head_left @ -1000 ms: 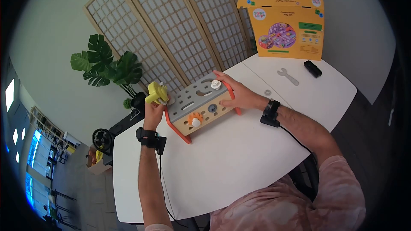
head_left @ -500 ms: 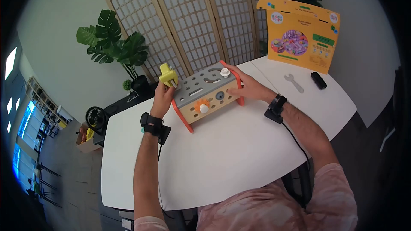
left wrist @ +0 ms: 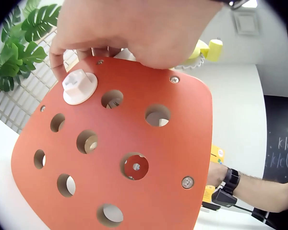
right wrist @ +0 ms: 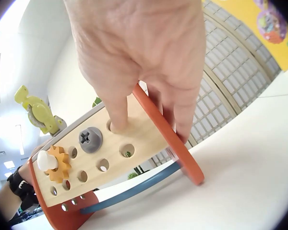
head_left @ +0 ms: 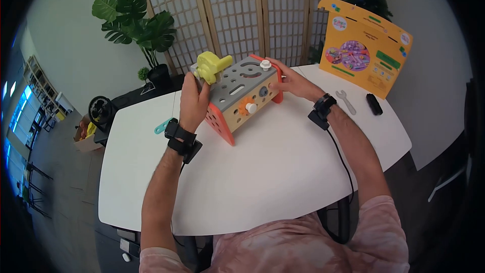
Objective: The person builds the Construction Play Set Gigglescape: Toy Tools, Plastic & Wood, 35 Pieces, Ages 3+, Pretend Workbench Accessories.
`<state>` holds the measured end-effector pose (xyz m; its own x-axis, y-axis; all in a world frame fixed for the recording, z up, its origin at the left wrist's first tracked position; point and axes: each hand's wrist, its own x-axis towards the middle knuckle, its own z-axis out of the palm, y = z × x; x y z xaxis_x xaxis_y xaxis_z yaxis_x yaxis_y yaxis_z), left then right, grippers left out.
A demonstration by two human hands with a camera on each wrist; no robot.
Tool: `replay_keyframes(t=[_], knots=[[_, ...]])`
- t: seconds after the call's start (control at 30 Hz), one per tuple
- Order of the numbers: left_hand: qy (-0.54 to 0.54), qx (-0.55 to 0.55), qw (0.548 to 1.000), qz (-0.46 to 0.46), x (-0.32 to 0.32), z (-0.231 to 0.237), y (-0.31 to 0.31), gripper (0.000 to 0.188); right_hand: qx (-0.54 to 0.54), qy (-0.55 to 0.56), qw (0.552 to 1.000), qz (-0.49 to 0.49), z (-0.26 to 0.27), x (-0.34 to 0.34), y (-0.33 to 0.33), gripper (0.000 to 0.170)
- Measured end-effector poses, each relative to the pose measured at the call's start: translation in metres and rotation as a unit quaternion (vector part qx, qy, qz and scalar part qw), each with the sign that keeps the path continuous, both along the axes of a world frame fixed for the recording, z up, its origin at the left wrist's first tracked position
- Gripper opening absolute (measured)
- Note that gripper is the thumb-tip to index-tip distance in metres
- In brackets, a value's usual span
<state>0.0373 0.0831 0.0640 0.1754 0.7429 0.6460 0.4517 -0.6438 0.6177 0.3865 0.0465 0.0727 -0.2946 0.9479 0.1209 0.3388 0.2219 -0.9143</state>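
Note:
Both hands grip a toy workbench [head_left: 237,83] with a grey perforated top, pale wood front and red end panels. My left hand [head_left: 192,103] holds its left end, fingers over the top edge of the red panel [left wrist: 144,129], close to a white hex bolt [left wrist: 80,87]. Just above that hand stands a yellow-green toy clamp [head_left: 209,68]. At the far end, my right hand [head_left: 298,86] wraps the other red panel, thumb at a front hole. A grey screw [right wrist: 90,139] and an orange gear [right wrist: 60,164] with a white knob [right wrist: 47,161] sit in the front.
A grey toy wrench [head_left: 346,102] and a black oblong object [head_left: 374,104] lie on the right of the white table [head_left: 283,172]. Behind them stands a yellow box [head_left: 364,45]. A teal strip [head_left: 161,126] lies beside the left wrist.
The workbench has turned and tilted, so its left red panel shows more in the head view. The yellow-green clamp has turned with it. Both hands keep their hold; the head view has shifted.

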Motion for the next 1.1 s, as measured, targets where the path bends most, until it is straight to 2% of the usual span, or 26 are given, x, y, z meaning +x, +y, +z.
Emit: replay_keyframes(t=[0.13, 0.4, 0.53, 0.6, 0.7, 0.77, 0.83, 0.87, 0.93, 0.97, 1.03, 1.07, 1.1], knots=[[0.0, 0.023, 0.999, 0.025, 0.003, -0.003, -0.003, 0.033, 0.016, 0.005, 1.0, 0.025, -0.001, 0.001, 0.009, 0.091], [0.014, -0.021, 0.998, 0.061, 0.006, 0.003, -0.013, 0.037, 0.03, -0.035, 0.999, 0.025, -0.001, 0.004, 0.019, 0.091], [0.015, -0.007, 0.999, 0.031, -0.004, 0.003, -0.015, 0.041, 0.036, -0.003, 0.999, 0.018, -0.013, 0.004, 0.021, 0.09], [0.003, -0.046, 0.996, -0.074, -0.017, 0.006, -0.02, 0.037, 0.064, -0.068, 0.995, -0.033, -0.022, 0.006, 0.022, 0.084], [-0.029, -0.061, 0.998, -0.021, -0.056, -0.009, -0.012, 0.047, 0.032, -0.083, 0.992, -0.086, -0.033, 0.016, 0.009, 0.079], [0.051, -0.12, 0.991, 0.024, -0.102, -0.021, -0.001, 0.056, 0.035, -0.107, 0.989, -0.095, -0.037, 0.026, -0.006, 0.076], [0.221, -0.108, 0.966, 0.079, -0.151, -0.044, 0.012, 0.06, 0.049, -0.123, 0.984, -0.116, -0.043, 0.037, -0.02, 0.072], [0.222, -0.111, 0.965, 0.081, -0.175, -0.065, 0.02, 0.06, 0.047, -0.122, 0.985, -0.114, -0.046, 0.041, -0.026, 0.072], [0.383, 0.032, 0.908, 0.166, -0.211, -0.103, 0.027, 0.06, 0.077, -0.168, 0.975, -0.119, -0.047, 0.049, -0.036, 0.067], [0.382, 0.036, 0.909, 0.165, -0.217, -0.104, 0.025, 0.06, 0.08, -0.168, 0.975, -0.122, -0.047, 0.049, -0.039, 0.067], [0.374, -0.105, 0.913, 0.128, -0.223, -0.105, 0.019, 0.054, 0.066, -0.164, 0.978, -0.109, -0.048, 0.049, -0.048, 0.063], [0.373, -0.098, 0.912, 0.14, -0.214, -0.096, 0.009, 0.039, 0.067, -0.165, 0.978, -0.111, -0.048, 0.049, -0.051, 0.063], [0.371, -0.096, 0.913, 0.14, -0.207, -0.084, 0.001, 0.039, 0.069, -0.16, 0.979, -0.103, -0.048, 0.048, -0.052, 0.061]])
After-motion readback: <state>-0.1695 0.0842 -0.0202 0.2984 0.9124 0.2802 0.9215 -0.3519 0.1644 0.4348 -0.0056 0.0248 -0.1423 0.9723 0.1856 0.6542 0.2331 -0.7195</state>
